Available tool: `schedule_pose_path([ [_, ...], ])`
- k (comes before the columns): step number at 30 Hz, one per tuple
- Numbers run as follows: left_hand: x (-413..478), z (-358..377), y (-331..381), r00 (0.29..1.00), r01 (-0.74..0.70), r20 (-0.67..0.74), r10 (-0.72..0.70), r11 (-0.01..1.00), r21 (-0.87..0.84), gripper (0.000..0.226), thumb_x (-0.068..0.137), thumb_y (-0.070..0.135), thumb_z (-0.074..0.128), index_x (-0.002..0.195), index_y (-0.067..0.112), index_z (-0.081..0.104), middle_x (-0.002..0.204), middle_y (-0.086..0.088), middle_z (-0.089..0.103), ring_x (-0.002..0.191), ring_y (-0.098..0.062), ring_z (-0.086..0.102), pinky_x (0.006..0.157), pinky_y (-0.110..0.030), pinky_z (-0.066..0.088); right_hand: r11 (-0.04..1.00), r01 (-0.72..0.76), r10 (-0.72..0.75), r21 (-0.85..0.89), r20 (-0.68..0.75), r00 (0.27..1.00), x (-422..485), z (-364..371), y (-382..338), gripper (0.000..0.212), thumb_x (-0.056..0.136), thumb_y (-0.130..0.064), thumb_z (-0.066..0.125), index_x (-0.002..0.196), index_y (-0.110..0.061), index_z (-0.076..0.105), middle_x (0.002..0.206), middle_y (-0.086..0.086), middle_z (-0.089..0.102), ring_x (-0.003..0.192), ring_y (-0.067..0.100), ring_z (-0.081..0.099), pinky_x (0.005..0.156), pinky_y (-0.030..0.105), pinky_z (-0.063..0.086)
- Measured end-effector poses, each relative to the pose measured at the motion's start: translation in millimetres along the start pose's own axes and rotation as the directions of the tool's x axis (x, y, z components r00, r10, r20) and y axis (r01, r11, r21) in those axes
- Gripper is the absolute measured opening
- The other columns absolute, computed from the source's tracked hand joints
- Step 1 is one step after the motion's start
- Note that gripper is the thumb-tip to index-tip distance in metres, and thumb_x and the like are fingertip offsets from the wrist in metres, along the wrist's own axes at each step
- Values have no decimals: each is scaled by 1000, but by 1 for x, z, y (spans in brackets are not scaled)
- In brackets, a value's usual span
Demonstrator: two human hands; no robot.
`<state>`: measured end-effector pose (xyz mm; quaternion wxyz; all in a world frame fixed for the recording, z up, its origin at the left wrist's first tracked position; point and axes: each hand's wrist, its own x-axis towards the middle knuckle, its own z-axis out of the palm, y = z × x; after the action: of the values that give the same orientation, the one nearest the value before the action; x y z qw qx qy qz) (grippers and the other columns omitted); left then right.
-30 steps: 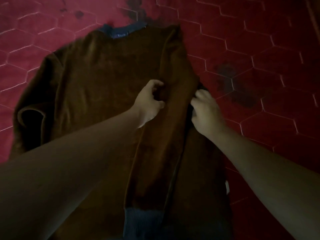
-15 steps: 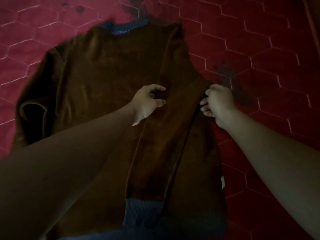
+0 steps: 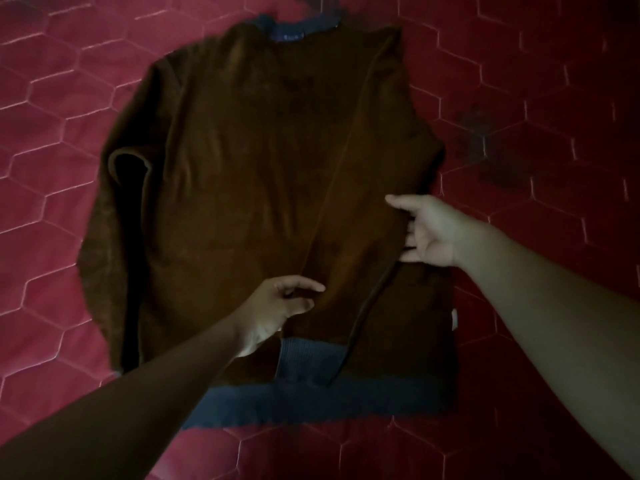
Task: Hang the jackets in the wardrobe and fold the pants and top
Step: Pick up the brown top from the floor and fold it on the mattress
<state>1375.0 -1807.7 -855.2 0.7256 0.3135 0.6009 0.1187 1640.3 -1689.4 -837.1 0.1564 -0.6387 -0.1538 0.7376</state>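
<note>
Head view, brown top flat on red floor tiles, right hand pinching its folded sleeve edge, left hand curled on the sleeve, grip unclear, blue neck label too blurry to read
</note>
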Motion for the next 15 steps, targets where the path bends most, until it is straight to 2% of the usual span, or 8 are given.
schedule_pose_path([
  [2, -6, 4, -9, 1000, 15, 8, -14, 999, -47, 32, 95, 6, 64, 111, 31, 75, 129, -3, 66, 117, -25, 65, 97, -48, 56, 990, -100, 107, -102, 68, 992, -8, 10, 28, 49, 88, -33, 76, 133, -21, 60, 124, 8, 71, 113, 29, 68, 102, 56, 50],
  [4, -12, 7, -13, 999, 41, 8, -41, 994, -97, 34, 95, 3, 63, 112, 29, 75, 125, -6, 68, 113, -30, 68, 99, -57, 52, 980, -155, 166, -123, 92, 982, -17, 19, 65, 44, 87, -26, 78, 128, -18, 64, 119, 9, 74, 111, 29, 70, 96, 52, 55],
  [7, -23, 14, -21, 996, 85, 35, -82, 991, -107, 38, 95, -3, 59, 112, 27, 75, 119, -9, 70, 107, -36, 70, 94, -53, 55, 991, -122, 124, -59, 25, 992, -37, 28, 118, 39, 88, -14, 77, 125, -15, 64, 119, 11, 73, 105, 29, 72, 88, 45, 61],
  [10, -39, 25, -35, 991, 118, 75, -112, 990, -78, 40, 96, -8, 55, 116, 22, 73, 122, -4, 62, 97, -21, 72, 79, -35, 61, 999, 44, -43, -1, -241, 970, -57, 34, 159, 19, 97, -9, 66, 115, -13, 63, 111, 11, 72, 94, 27, 74, 73, 38, 64],
  [12, -47, 30, -47, 991, 110, 87, -103, 990, -85, 40, 96, -10, 53, 119, 18, 70, 124, -6, 59, 105, -19, 69, 83, -33, 61, 993, 112, -113, -24, -364, 925, -63, 35, 175, 16, 100, -10, 61, 115, -16, 60, 110, 11, 71, 95, 26, 73, 70, 38, 64],
  [15, -57, 29, -58, 997, 42, 68, -40, 999, -26, 37, 98, -5, 54, 124, 18, 66, 118, -10, 64, 106, -19, 69, 86, -32, 60, 989, 96, -131, -114, -355, 926, -69, 39, 184, 28, 100, -14, 64, 123, -20, 51, 112, 10, 68, 97, 25, 71, 74, 40, 63],
])
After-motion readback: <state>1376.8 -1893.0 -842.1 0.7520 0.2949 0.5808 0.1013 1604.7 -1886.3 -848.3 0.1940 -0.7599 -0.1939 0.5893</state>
